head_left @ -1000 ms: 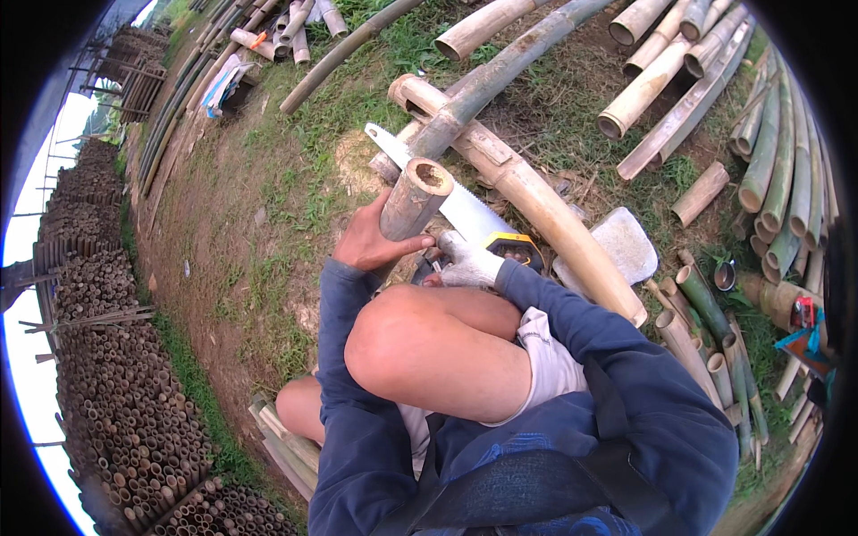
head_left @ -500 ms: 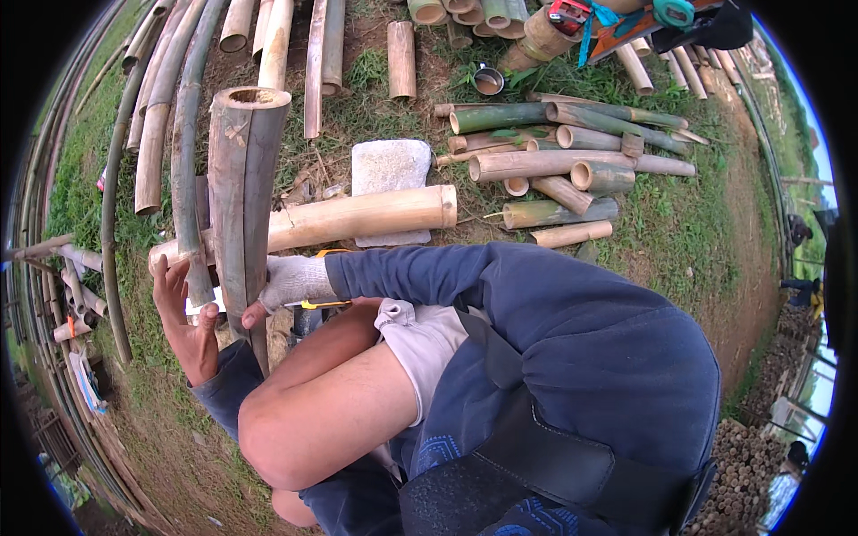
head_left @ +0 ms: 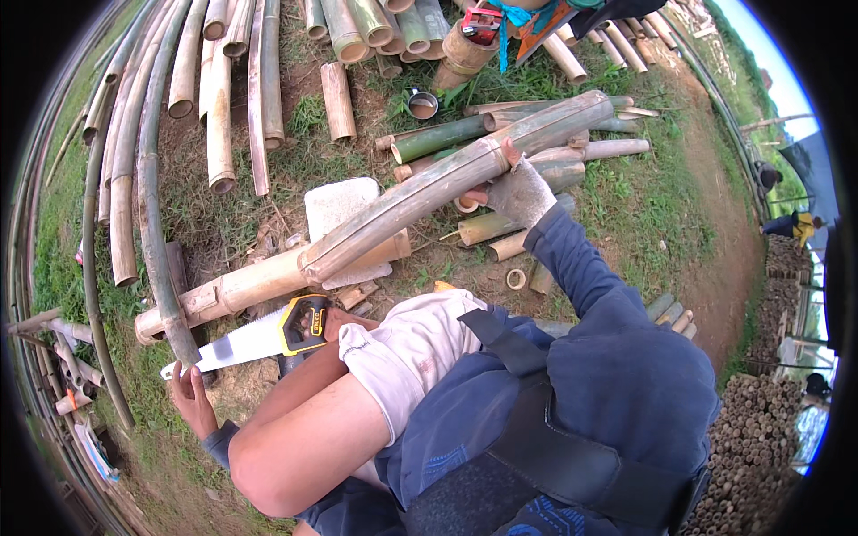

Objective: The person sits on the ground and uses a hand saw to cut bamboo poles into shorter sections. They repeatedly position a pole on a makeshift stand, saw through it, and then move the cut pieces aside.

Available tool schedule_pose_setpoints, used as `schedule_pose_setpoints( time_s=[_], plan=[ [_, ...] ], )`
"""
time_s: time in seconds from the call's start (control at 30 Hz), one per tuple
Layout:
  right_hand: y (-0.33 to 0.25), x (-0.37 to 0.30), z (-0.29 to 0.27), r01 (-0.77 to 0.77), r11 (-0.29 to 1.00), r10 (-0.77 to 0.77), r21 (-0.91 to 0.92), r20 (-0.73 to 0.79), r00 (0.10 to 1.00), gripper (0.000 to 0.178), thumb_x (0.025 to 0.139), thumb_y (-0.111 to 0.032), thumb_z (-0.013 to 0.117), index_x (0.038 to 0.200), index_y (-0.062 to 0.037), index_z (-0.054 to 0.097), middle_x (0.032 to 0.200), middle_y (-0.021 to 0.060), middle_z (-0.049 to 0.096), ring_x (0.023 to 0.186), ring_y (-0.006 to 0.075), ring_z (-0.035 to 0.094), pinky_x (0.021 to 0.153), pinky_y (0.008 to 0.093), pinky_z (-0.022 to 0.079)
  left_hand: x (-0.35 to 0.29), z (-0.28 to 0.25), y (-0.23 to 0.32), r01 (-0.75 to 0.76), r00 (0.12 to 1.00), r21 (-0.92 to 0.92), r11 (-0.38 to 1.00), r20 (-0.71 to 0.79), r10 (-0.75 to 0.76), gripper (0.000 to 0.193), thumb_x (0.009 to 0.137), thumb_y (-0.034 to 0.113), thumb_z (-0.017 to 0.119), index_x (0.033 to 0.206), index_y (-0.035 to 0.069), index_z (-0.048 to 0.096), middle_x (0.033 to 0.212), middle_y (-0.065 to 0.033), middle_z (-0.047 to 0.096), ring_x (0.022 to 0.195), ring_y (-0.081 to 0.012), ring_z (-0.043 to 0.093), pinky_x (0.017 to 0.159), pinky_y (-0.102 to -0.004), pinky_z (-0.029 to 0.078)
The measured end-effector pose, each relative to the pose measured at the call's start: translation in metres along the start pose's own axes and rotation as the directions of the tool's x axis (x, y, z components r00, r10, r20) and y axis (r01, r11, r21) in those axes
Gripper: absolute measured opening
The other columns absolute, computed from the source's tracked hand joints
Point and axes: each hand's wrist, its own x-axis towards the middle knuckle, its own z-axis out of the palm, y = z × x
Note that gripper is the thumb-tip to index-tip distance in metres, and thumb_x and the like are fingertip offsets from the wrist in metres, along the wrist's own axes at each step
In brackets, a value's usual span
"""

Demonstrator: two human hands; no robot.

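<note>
our right grip [head_left: 518, 195] clasps a bamboo pole [head_left: 420, 194] at one o'clock, seemingly propping it. our left grip [head_left: 195, 402] gapes near a saw [head_left: 246, 346].

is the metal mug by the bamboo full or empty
Not empty: brown contents show inside the mug; how full, I cannot tell.

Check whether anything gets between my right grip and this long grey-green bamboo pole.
Nothing visible does: your right grip, in a whitish fabric glove, holds the long grey-green bamboo pole, bare fingertips against its surface.
</note>
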Motion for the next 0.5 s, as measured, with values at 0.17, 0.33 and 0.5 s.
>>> schedule_pose_setpoints(
  time_s=[0.17, 0.33, 0.5],
  plan=[
    [-0.123, 0.025, -0.086, 0.125, 0.932, -0.285, -0.340, -0.474, 0.833, 0.079, 0.092, -0.069, 0.073, 0.150, -0.0186, 0.051, 0.133, 0.0129, 0.059, 0.113, 0.0313, 0.067, 0.085, 0.0455, 0.064, -0.001, -0.004, -0.003, 0.043, 0.998, 0.041, 0.998, 0.049, -0.045, 0.057, 0.106, 0.026, 0.072, 0.154, 0.003, 0.052, 0.120, -0.0099, 0.071, 0.110, -0.0156, 0.066, 0.097, -0.0324, 0.052],
    [-0.135, 0.067, -0.128, 0.186, 0.879, -0.470, -0.438, -0.735, 0.488, 0.071, 0.093, -0.060, 0.077, 0.141, -0.0130, 0.055, 0.117, 0.0116, 0.063, 0.098, 0.0247, 0.069, 0.080, 0.0403, 0.063, 0.002, -0.002, -0.006, 0.032, 0.997, 0.026, 0.999, 0.063, -0.033, 0.056, 0.106, 0.023, 0.072, 0.155, 0.004, 0.052, 0.118, -0.0079, 0.070, 0.107, -0.0141, 0.065, 0.094, -0.0309, 0.052],
    [0.047, 0.071, -0.076, -0.035, -0.118, -0.714, -0.992, 0.061, 0.697, 0.040, 0.103, -0.032, 0.073, 0.131, -0.0057, 0.064, 0.105, 0.0115, 0.063, 0.082, 0.0223, 0.064, 0.071, 0.0376, 0.055, 0.000, -0.009, -0.003, 0.047, 0.983, 0.062, 0.997, 0.177, -0.057, 0.056, 0.105, 0.018, 0.073, 0.155, 0.004, 0.052, 0.116, -0.0068, 0.068, 0.106, -0.0141, 0.064, 0.095, -0.0309, 0.052]
  ],
)
